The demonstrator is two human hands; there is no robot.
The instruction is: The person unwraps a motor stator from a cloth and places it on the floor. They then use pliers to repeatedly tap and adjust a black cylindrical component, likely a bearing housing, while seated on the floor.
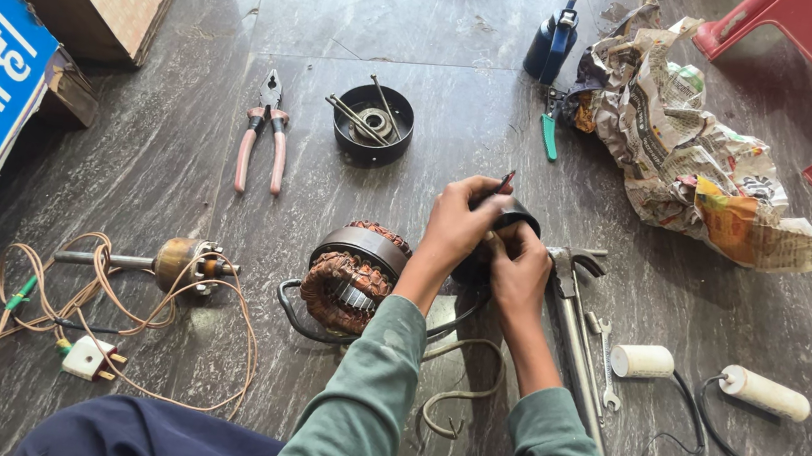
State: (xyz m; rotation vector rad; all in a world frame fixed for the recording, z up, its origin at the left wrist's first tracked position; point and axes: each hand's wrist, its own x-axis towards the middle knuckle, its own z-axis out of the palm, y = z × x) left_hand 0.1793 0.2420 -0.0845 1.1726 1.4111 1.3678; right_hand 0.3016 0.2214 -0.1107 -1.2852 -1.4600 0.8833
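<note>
Black round motor cap sits on the grey floor, clasped by both hands: left hand pinches a thin dark-tipped tool over it, right hand closes around its side. Copper-wound stator lies just beside.

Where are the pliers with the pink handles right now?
The pliers lie on the grey floor in the head view, upper left of the hands, just left of the round black cap holding bolts.

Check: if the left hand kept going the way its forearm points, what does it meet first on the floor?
The left hand points up and right, toward the green-handled tool below the dark blue can. The tool likely comes first; depth is hard to judge.
</note>
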